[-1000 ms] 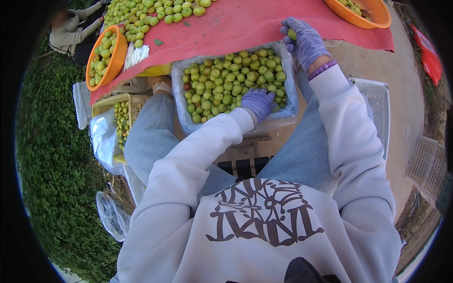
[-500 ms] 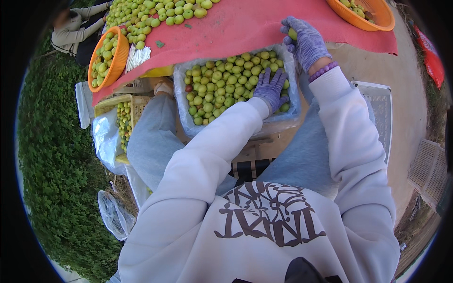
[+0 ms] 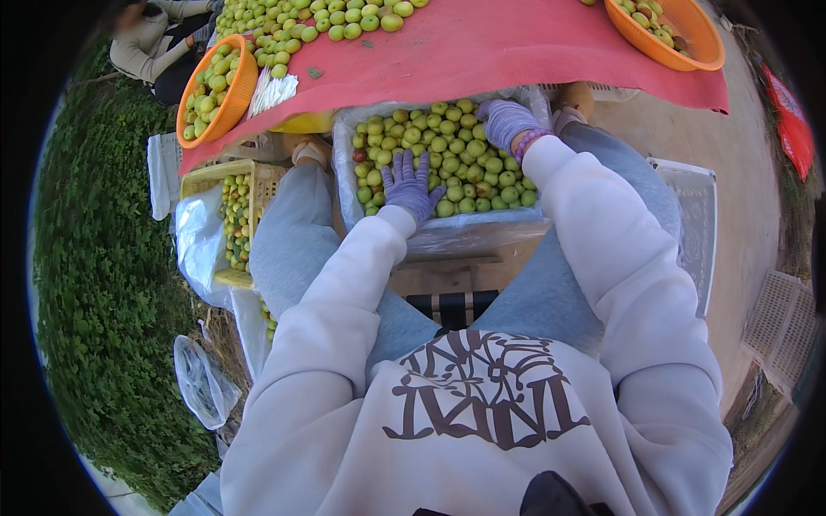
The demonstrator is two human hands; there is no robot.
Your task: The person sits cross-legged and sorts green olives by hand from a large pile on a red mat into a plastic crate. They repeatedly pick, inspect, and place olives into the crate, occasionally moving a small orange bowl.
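Note:
Green jujubes [image 3: 465,159], a few tinged brown or red, fill a crate lined with clear plastic [image 3: 447,225] between my knees. My left hand [image 3: 411,191], in a purple knit glove, lies palm down with fingers spread on the jujubes at the crate's near side. At the far right part of the crate, my gloved right hand [image 3: 508,123] is over the fruit, its fingers curled downward. Its fingertips are hidden, so whatever they hold cannot be made out. A purple bead bracelet [image 3: 531,144] circles my right wrist.
Beyond the crate, a red cloth [image 3: 482,52] carries heaped jujubes [image 3: 344,21] and orange baskets at the left [image 3: 245,90] and right [image 3: 707,39]. A yellow crate of fruit [image 3: 267,185] stands by my left knee. A person [image 3: 142,52] sits at far left.
My left hand has shifted left across the jujubes. My right hand, which held a jujube above the crate's far right corner, has come down and left onto the fruit.

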